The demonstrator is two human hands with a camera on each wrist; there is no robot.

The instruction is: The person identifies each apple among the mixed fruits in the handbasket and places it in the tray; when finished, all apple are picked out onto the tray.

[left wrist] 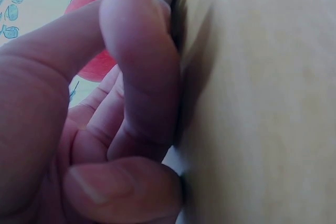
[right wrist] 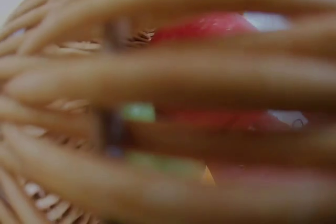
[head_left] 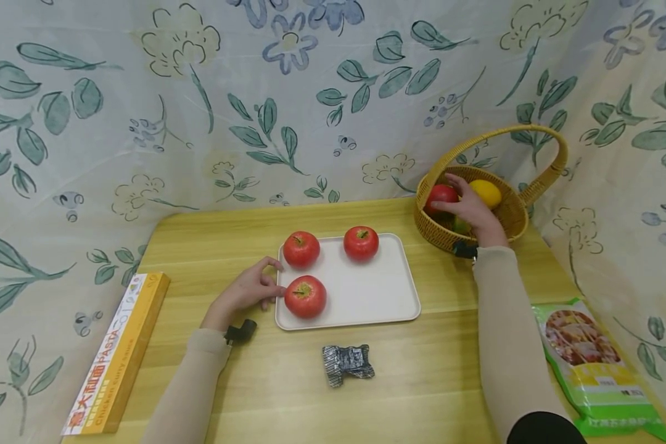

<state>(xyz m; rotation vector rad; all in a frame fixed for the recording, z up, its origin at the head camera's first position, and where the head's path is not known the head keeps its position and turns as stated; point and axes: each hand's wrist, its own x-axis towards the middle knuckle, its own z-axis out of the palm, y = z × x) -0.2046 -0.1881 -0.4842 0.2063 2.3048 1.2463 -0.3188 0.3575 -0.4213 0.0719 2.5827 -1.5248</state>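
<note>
A white rectangular tray (head_left: 361,290) carries three red apples (head_left: 305,297): two at its left side and one at the top middle. At the tray's left edge is my left hand (head_left: 248,287), fingers loosely bent, fingertips at the rim beside the nearest apple; it holds nothing. My right hand (head_left: 473,206) reaches into a wicker basket (head_left: 438,234), thumb and fingers around a red apple (head_left: 443,198). A yellow fruit (head_left: 486,193) and a partly hidden green one (head_left: 462,225) lie there too. Basket weave blocks most of the right wrist view, with red apple (right wrist: 210,27) showing through gaps.
A yellow pasta box (head_left: 116,354) lies along the table's left edge. In front of the tray sits a small dark crumpled packet (head_left: 348,364). A green food bag (head_left: 594,364) lies at the right, beside my right forearm. The basket's tall handle (head_left: 555,151) arches above it.
</note>
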